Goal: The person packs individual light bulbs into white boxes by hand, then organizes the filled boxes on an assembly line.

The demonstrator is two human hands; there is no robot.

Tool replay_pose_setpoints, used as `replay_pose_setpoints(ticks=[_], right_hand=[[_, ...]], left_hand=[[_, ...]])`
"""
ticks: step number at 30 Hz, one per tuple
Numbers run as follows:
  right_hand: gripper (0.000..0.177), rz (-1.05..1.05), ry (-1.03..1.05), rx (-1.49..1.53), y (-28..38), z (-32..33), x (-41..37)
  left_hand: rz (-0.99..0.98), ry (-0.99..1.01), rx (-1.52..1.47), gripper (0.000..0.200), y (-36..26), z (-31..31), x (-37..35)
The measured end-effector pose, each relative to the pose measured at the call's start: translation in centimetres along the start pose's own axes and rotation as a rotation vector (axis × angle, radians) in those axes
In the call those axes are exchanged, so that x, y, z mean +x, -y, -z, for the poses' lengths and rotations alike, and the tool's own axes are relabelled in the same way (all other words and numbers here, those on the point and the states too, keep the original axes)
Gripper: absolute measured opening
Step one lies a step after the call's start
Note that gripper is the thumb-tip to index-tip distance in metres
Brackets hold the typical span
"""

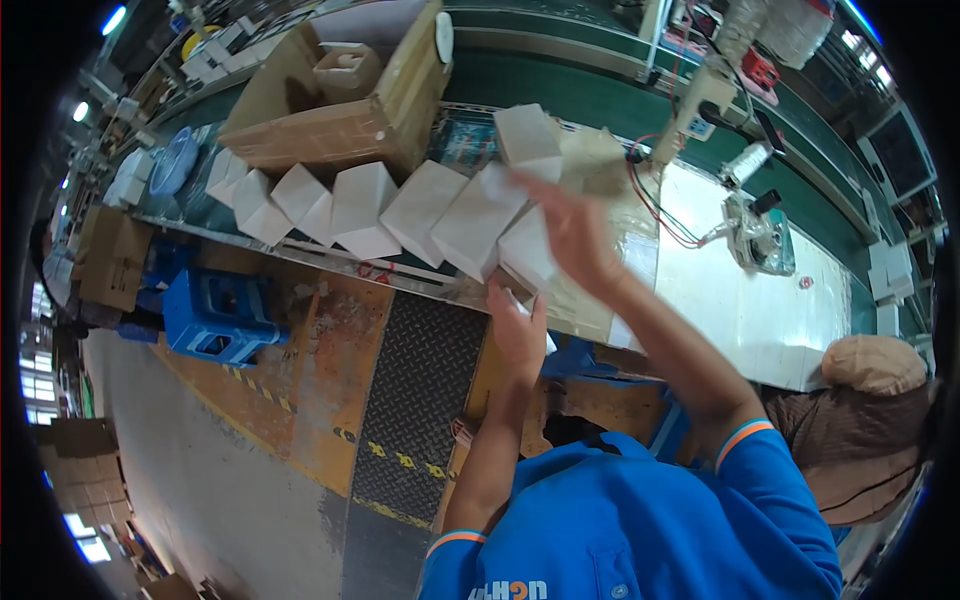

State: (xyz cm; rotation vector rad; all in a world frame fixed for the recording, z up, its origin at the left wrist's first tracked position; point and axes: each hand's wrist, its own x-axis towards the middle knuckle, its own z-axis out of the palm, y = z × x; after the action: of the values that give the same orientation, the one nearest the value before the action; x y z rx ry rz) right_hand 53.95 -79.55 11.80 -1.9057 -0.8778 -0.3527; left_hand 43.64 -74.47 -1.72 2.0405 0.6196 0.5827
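On my feed the bench [745, 320] carries white boxes [362, 208] in a row along its near edge, an open cardboard carton [320, 135] behind them, and a clear dispenser [757, 238] at its white end.

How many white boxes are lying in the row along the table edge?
7, side by side: from the leftmost box to the last box beside the right hand. A separate box sits behind the row; others may be hidden.

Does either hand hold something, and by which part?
The left hand closes on a small white piece; the fingers hide which part. The right hand is blurred against a white box; a hold cannot be told.
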Motion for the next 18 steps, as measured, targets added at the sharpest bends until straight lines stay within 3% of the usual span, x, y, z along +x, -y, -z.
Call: replay_pose_setpoints(ticks=[4,7,9,10,11,12,14,16,18], right_hand=[[0.036,-0.012,0.029,-0.206,-2.7,-1.0,3.9],[0.034,-0.206,0.304,-0.328,-3.2,-5.3,1.9],[0.036,-0.04,0.162,-0.24,-1.0,-9.5,-1.5],[0.037,-0.145,0.317,-0.191,2.2,-10.5,-2.6],[0.038,-0.252,0.472,-0.138,4.9,-10.6,-2.9],[0.038,-0.249,0.474,-0.144,5.5,-10.2,-2.5],[0.036,-0.081,0.362,-0.028,6.4,-9.9,-1.4],[0.034,0.083,0.26,0.091,6.8,-10.2,-0.7],[0.031,-0.014,0.182,-0.042,3.0,-8.1,3.3]], left_hand=[[-0.07,-0.142,-0.001,0.075,1.5,2.7,1.2],[0.104,-0.02,0.086,0.071,0.4,3.4,3.3],[0.159,0.064,-0.003,0.07,3.9,0.7,2.6],[0.211,0.148,-0.09,0.069,7.0,-1.7,2.1],[-0.124,-0.225,0.441,0.071,12.1,-5.4,1.4],[-0.122,-0.227,0.435,0.071,9.2,-3.8,1.5],[0.099,-0.018,0.06,0.074,0.7,2.0,2.3],[0.001,-0.089,0.176,0.079,0.8,1.9,2.0],[0.113,-0.001,-0.044,0.078,1.2,1.6,2.4]])
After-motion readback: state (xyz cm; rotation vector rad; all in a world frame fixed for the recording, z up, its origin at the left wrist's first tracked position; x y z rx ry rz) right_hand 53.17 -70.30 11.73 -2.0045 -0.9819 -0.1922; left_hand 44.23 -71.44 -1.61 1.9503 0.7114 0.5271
